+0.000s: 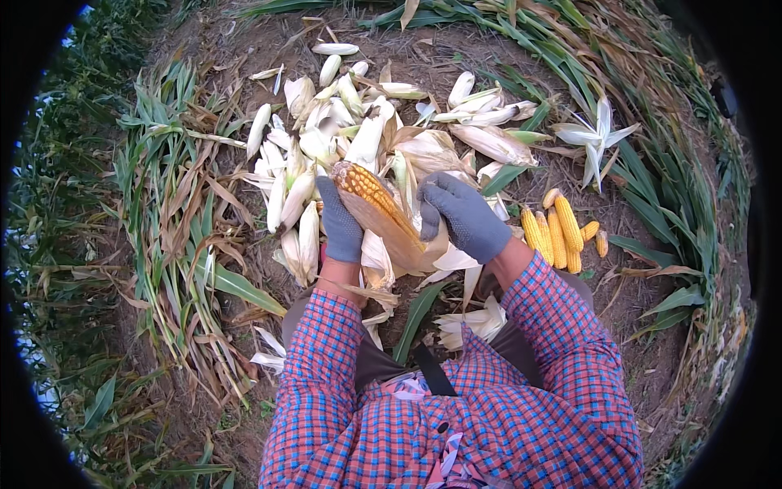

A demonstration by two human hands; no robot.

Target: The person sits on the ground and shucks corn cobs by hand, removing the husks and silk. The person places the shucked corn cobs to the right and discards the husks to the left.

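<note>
My left hand [342, 223], in a grey dotted work glove, holds a partly husked ear of corn [376, 198] from its left side. Orange-yellow kernels show along the ear's upper length, while dry husk still wraps its lower part and underside. On the ear's right, my gloved right hand [458, 211] has its fingers curled at the peeled-back husk; whether they pinch it cannot be told. Beyond both hands lies a heap of ears in pale husks [317, 140]. Several bare yellow ears [557, 232] lie together on the soil, right of my right hand.
Cut corn stalks with leaves lie in rows at the left [177, 244] and right [678, 202]. An opened empty husk [595, 140] rests near the right row. Loose husks [473, 324] lie between my knees. Standing green plants [67, 153] line the far left.
</note>
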